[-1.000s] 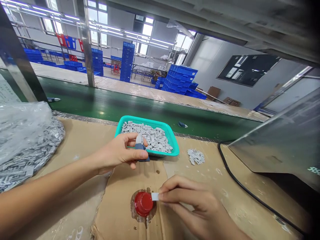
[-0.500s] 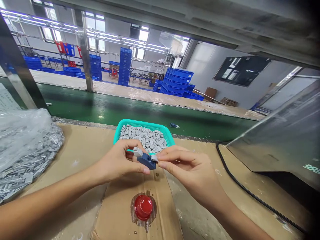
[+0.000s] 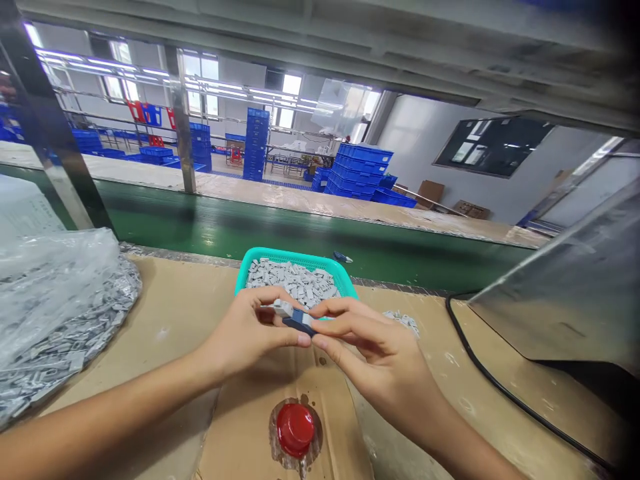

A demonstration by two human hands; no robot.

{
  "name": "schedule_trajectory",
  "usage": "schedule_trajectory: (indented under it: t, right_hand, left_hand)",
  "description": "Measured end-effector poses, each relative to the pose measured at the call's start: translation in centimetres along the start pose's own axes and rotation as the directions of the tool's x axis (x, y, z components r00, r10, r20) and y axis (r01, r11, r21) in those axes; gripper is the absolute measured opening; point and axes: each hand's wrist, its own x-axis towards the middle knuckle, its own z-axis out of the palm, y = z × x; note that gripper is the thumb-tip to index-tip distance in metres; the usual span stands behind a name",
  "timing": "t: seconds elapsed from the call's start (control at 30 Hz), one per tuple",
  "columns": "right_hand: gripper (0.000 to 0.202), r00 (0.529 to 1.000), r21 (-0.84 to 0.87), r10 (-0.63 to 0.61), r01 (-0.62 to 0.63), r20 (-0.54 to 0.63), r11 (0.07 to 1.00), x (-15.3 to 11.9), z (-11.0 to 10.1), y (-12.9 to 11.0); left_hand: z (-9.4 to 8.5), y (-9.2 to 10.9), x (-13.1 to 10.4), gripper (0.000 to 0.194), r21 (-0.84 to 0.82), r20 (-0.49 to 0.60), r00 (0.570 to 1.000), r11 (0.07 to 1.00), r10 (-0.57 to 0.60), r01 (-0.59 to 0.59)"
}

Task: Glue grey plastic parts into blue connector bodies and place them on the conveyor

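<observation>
A small dark blue piece (image 3: 299, 321) with light grey parts on it is held between both hands, in front of the teal basket. My left hand (image 3: 253, 330) is closed around its left end, thumb along the near side. The fingers of my right hand (image 3: 373, 343) are pinched at its right end, against a light grey part (image 3: 307, 320). Behind the hands, the teal basket (image 3: 249, 261) holds many light grey pieces (image 3: 295, 277). Nearer to me, a red cup-like object (image 3: 295, 429) sits on wet cardboard (image 3: 240, 433).
A clear plastic bag (image 3: 65, 293) of grey parts lies at the left. A small pile of grey pieces (image 3: 403, 321) is behind my right hand. A blue-and-grey piece (image 3: 343, 257) rests on the green belt (image 3: 250, 223). A black cable (image 3: 490, 377) curves along the right.
The light grey part at my right fingertips now sits flatter against the blue piece. My right hand's fingers have come closer over it. The view has shifted, revealing the small grey pile.
</observation>
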Motion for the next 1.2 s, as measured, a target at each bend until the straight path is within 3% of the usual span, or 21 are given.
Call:
schedule_trajectory:
  t: [0.07,0.13,0.2,0.27,0.37,0.47,0.5,0.53,0.57,0.67,0.77,0.87,0.97,1.03,1.1,1.17,1.2]
  right_hand:
    - [0.021,0.974,-0.148,-0.183,0.163,-0.132,0.975,0.3,0.1,0.0]
    - [0.013,0.902,-0.322,-0.373,0.293,-0.22,0.9,0.9,0.4,-0.2]
    - [0.009,0.828,-0.438,-0.498,0.359,-0.258,0.824,1.7,1.0,-0.4]
    - [0.013,0.783,-0.545,-0.562,0.359,-0.267,0.758,2.6,1.5,-0.5]
    - [0.021,0.743,-0.647,-0.638,0.386,-0.205,0.657,3.9,1.8,0.2]
    - [0.037,0.824,-0.575,-0.524,0.327,-0.214,0.75,5.4,1.4,2.9]
    - [0.043,0.927,-0.512,-0.348,0.231,-0.144,0.827,5.8,1.3,4.3]
    - [0.045,0.996,-0.428,-0.083,0.069,-0.013,0.901,6.1,1.2,5.7]
    - [0.046,0.971,-0.388,0.158,-0.079,0.178,0.918,6.3,1.3,7.1]
    - [0.045,0.895,-0.374,0.229,-0.076,0.383,0.924,6.7,1.9,10.2]
    - [0.042,0.872,-0.344,0.227,-0.073,0.433,0.936,7.0,2.9,12.1]
    - [0.042,0.899,-0.216,0.211,-0.135,0.383,0.967,6.8,3.6,13.0]
    - [0.041,0.888,-0.122,0.257,-0.228,0.382,0.966,6.5,3.4,12.8]
    - [0.038,0.862,-0.098,0.317,-0.303,0.396,0.948,6.7,2.9,12.2]
    - [0.037,0.846,-0.091,0.357,-0.351,0.397,0.932,6.9,2.2,11.6]
    - [0.037,0.848,-0.09,0.373,-0.367,0.377,0.926,7.0,1.7,11.2]
    - [0.038,0.85,-0.09,0.379,-0.372,0.365,0.924,7.1,1.6,11.0]
  left_hand:
    - [0.4,0.2,-0.2,0.032,-0.201,0.011,1.0,0.979,-0.015,0.017]
    - [0.9,0.4,-0.3,0.027,-0.513,0.098,0.991,0.848,-0.094,0.131]
    - [1.5,0.4,-0.2,0.018,-0.687,0.139,0.983,0.703,-0.122,0.184]
    - [1.9,0.5,0.3,0.018,-0.711,0.057,0.986,0.687,-0.154,0.148]
    - [1.3,1.3,1.1,0.016,-0.663,-0.086,0.984,0.746,-0.157,0.061]
    - [-2.0,2.0,2.6,0.016,-0.494,-0.268,0.963,0.857,0.013,-0.149]
    - [-3.7,1.8,3.4,0.019,-0.396,-0.33,0.941,0.895,0.069,-0.205]
    - [-5.5,1.3,4.4,0.023,-0.277,-0.367,0.922,0.932,0.123,-0.234]
    - [-7.2,0.7,5.5,0.024,-0.127,-0.408,0.895,0.96,0.178,-0.249]
    - [-11.1,-1.7,9.1,0.018,0.367,-0.433,0.851,0.92,0.298,-0.136]
    - [-13.4,-3.0,13.1,0.023,0.712,-0.361,0.871,0.701,0.333,0.027]
    - [-14.6,-3.3,16.2,0.023,0.878,-0.319,0.924,0.432,0.209,0.205]
    - [-13.9,-2.8,18.4,0.024,0.882,-0.452,0.887,0.202,0.099,0.427]
    - [-11.9,-2.2,20.2,0.034,0.855,-0.517,0.85,0.101,0.098,0.509]
    - [-8.7,-1.5,22.3,0.045,0.896,-0.444,0.893,0.064,0.076,0.44]
    - [-4.8,-1.1,24.7,0.047,0.975,-0.194,0.98,0.1,-0.034,0.197]
    - [-3.0,-1.1,25.7,0.044,0.989,-0.063,0.993,0.129,-0.097,0.076]
